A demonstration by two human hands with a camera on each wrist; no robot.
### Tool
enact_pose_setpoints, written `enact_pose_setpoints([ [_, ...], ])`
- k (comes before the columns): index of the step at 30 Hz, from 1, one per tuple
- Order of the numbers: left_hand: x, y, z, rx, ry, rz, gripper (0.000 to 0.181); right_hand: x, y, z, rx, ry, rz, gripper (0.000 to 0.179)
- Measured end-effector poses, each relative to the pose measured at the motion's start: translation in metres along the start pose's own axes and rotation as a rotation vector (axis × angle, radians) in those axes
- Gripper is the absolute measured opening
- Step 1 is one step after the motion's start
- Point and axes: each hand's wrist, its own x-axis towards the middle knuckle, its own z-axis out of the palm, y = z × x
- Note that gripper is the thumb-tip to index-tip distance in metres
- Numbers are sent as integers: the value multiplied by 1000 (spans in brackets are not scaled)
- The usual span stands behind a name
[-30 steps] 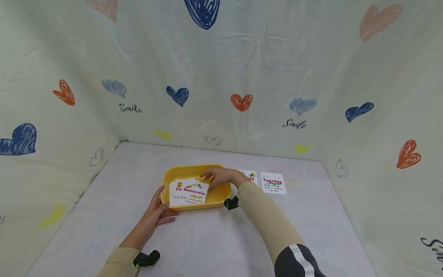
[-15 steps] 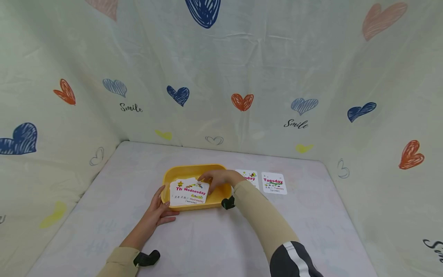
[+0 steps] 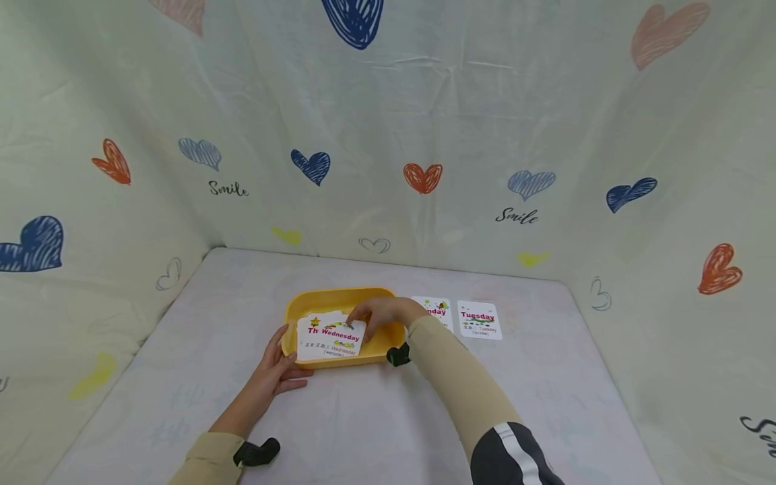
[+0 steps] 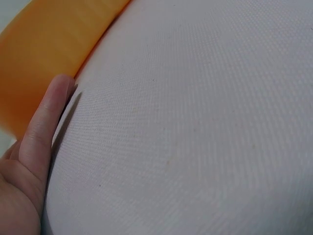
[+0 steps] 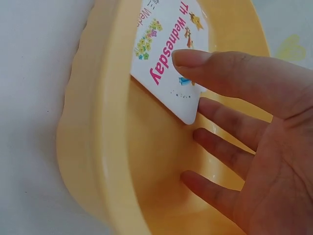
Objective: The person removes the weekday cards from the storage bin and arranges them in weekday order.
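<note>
Yellow tray (image 3: 383, 344) sits on the white-covered table (image 3: 339, 431), a bit left of the middle, nearer the far edge. Overlapping cards lie in the tray's left half: Wednesday card (image 3: 339, 345) on top, the card marked "Th" (image 3: 308, 342) sticking out at its left.

Left hand (image 3: 269, 377) at the tray's near-left corner, touching it; left grip spread wide, fingers nearly straight. Left wrist view has one straight finger against the tray's outer wall, by the table surface.

Right hand (image 3: 383, 313) reaches in over the tray's right half. Thumb (image 5: 222, 71) overlaps the Wednesday card's printed face; other visible fingers lie apart, tips by the card's right edge and the tray floor. Right grip: can't tell if it pinches the card.

Two cards on the table right of the tray, toward the far-right corner: card reading "nday" (image 3: 439, 309), part-hidden by the right arm, then Tuesday card (image 3: 479, 319) just beside it, face up.

Tan sleeves (image 3: 463, 387), black wrist mounts (image 3: 257, 453). Pale cloth (image 3: 364, 108) with hearts and "Smile" print behind the table's far edge.
</note>
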Motion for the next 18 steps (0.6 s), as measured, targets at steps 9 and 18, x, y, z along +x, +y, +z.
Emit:
enact_pose_setpoints([
  [9,-1,-1,0,39,-1,-11,67,2,2,0,68,35,26,43],
  [18,-1,-1,0,38,2,-14,67,4,2,0,149,160,-33,35],
])
